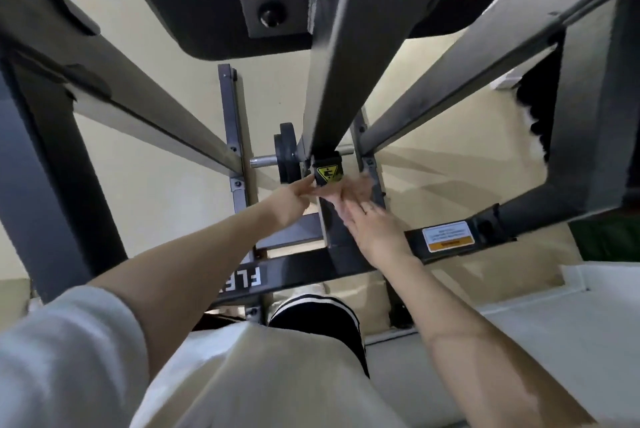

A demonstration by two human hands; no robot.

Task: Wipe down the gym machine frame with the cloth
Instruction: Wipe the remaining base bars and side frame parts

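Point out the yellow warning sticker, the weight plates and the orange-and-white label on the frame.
yellow warning sticker [328,174]: head view, middle of the triangle.
weight plates [286,155]: head view, dark disc face.
orange-and-white label [447,236]: head view, white upper part.

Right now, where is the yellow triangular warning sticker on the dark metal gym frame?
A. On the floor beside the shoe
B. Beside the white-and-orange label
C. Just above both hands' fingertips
C: the yellow triangular warning sticker sits at the centre post's foot, directly above the left hand and right hand.
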